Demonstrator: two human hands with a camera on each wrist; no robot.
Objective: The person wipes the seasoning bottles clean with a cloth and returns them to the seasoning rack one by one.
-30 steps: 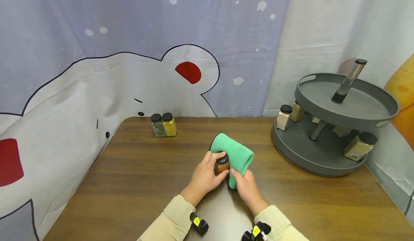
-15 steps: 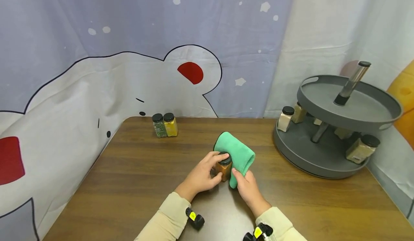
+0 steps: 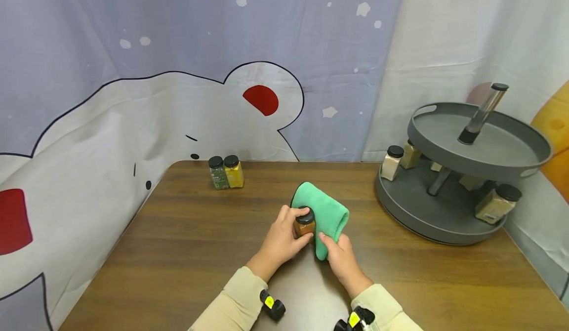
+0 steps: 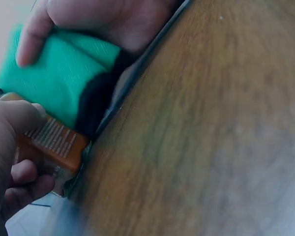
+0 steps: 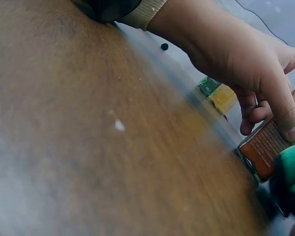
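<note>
In the head view, my left hand (image 3: 277, 242) holds a small spice jar (image 3: 304, 229) with orange-brown powder and a black lid. Its index finger lies over the lid and the thumb is on the near side. Printed text shows on the jar (image 4: 56, 142) in the left wrist view, where its base is at the table. A folded green cloth (image 3: 328, 211) with dark edging stands against the jar's right side. My right hand (image 3: 343, 261) pinches the cloth's near corner, thumb on top. The fingers beneath the cloth are hidden.
A green-filled jar (image 3: 218, 173) and a yellow-filled jar (image 3: 234, 173) stand together at the back left. On the right is a two-tier grey turntable rack (image 3: 458, 237); its lower tier bears several jars, including a pale one (image 3: 390, 164) and a tilted one (image 3: 495, 205).
Half a second ago the left thumb was drawn back and more of the jar showed; now it is against the jar again. The cloth and right hand have shifted only slightly.
</note>
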